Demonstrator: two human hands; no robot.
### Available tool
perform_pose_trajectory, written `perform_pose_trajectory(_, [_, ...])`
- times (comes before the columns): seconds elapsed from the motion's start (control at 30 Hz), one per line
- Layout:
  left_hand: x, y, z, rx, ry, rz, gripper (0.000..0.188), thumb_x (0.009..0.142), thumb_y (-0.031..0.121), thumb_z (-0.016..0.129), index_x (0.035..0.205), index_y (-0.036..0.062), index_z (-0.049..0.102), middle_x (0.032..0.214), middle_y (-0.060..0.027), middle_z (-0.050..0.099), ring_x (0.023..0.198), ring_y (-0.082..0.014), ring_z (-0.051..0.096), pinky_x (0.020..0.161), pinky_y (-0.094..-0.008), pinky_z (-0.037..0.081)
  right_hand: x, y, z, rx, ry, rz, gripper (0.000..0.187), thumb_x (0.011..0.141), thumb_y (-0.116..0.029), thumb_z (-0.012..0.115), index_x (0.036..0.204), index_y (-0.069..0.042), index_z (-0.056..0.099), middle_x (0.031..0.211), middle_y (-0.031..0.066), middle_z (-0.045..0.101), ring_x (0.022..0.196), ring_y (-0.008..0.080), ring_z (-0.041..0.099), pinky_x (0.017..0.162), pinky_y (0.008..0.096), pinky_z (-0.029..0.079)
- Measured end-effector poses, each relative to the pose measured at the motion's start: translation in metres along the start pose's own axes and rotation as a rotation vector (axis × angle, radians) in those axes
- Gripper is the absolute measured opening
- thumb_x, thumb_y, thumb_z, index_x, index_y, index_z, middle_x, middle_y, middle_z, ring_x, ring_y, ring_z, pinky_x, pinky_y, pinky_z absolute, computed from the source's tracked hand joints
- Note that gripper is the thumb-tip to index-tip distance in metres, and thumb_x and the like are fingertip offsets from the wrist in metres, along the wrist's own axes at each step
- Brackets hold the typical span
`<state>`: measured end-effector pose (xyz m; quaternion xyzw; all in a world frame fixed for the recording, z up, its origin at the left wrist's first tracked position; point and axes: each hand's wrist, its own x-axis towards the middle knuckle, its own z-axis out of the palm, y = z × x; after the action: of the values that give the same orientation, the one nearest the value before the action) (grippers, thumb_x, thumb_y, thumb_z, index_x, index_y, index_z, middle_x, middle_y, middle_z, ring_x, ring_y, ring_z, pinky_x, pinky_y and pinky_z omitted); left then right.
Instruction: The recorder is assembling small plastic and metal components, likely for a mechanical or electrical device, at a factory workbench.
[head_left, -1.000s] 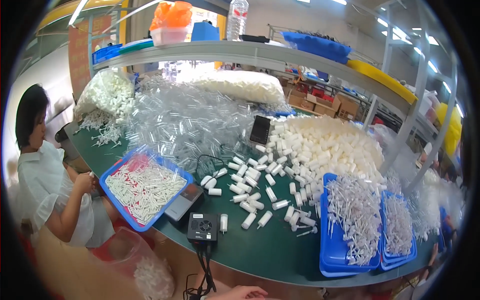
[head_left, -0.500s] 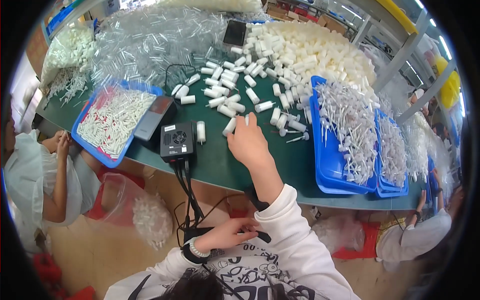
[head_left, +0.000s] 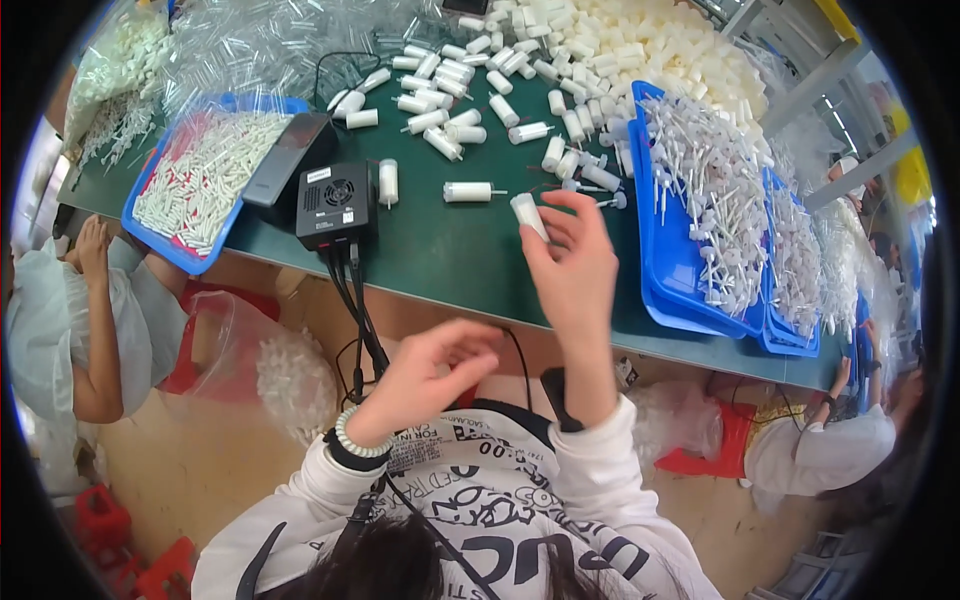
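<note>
While the right hand (head_left: 578, 262) grasps a small white tube (head_left: 528, 214) between thumb and fingers, above the near part of a green table (head_left: 440, 270), the left hand (head_left: 430, 372) is released, its fingers loosely curved and nothing visible in its grip. The left hand lies nearer the body, in front of the table's near edge, and the two hands are apart. The held tube is tilted, just left of the right hand's fingers. To its left, a lying tube (head_left: 468, 191) rests on the table, its thin needle pointing right. Farther left, a black box (head_left: 336, 206) with a fan stands near the table's edge, with a single tube (head_left: 388, 184) just to its right. Beyond these, a loose group of white tubes leads to a large white heap (head_left: 665, 50) at the far right. At the left, a blue tray (head_left: 190, 262) holds short white sticks; at the right, a blue bin (head_left: 672, 285) holds pale long-stemmed pieces (head_left: 705, 190).
</note>
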<state>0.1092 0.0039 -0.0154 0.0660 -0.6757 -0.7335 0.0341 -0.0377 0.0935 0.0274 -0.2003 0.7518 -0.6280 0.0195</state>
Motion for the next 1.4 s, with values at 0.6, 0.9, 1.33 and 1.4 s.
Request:
perform_pose_trajectory(0.6, [0.020, 0.026, 0.018, -0.513, 0.082, 0.184, 0.029, 0.078, -0.008, 0.059, 0.106, -0.0067, 0.052, 0.102, -0.0122, 0.056, 0.094, -0.0192, 0.058, 0.082, -0.0290, 0.050, -0.068, -0.007, -0.067, 0.137, -0.270, -0.070, 0.030, 0.068, 0.003, 0.069, 0.096, 0.002, 0.061, 0.093, 0.0122, 0.062, 0.084, 0.0176, 0.060, 0.073, 0.0258, 0.049])
perform_pose_trajectory(0.9, [0.021, 0.014, 0.011, -0.559, -0.018, 0.167, 0.025, 0.077, -0.009, 0.059, 0.101, -0.0074, 0.056, 0.101, -0.0136, 0.058, 0.094, -0.0191, 0.058, 0.082, -0.0287, 0.050, -0.074, 0.000, -0.067, 0.061, -0.236, -0.168, 0.029, 0.064, 0.003, 0.071, 0.092, 0.002, 0.063, 0.089, 0.0130, 0.064, 0.079, 0.0199, 0.061, 0.067, 0.0261, 0.048])
perform_pose_trajectory(1.33, [0.015, -0.019, 0.032, -0.566, 0.043, -0.194, 0.028, 0.082, 0.000, 0.058, 0.109, -0.0044, 0.052, 0.098, -0.0108, 0.058, 0.090, -0.0161, 0.058, 0.078, -0.0268, 0.049, -0.114, 0.025, -0.054, 0.278, -0.350, 0.551, 0.028, 0.095, -0.021, 0.037, 0.102, 0.002, 0.051, 0.067, 0.0048, 0.052, 0.053, 0.0071, 0.046, 0.048, 0.0182, 0.038])
perform_pose_trajectory(1.4, [0.017, -0.034, 0.037, -0.452, 0.081, -0.167, 0.032, 0.085, 0.007, 0.056, 0.115, -0.0031, 0.049, 0.090, -0.0088, 0.060, 0.079, -0.0145, 0.060, 0.072, -0.0257, 0.050, -0.117, 0.035, -0.044, 0.263, -0.323, 0.574, 0.038, 0.097, -0.031, 0.028, 0.096, -0.001, 0.051, 0.061, 0.0028, 0.047, 0.048, 0.0063, 0.039, 0.044, 0.0180, 0.033])
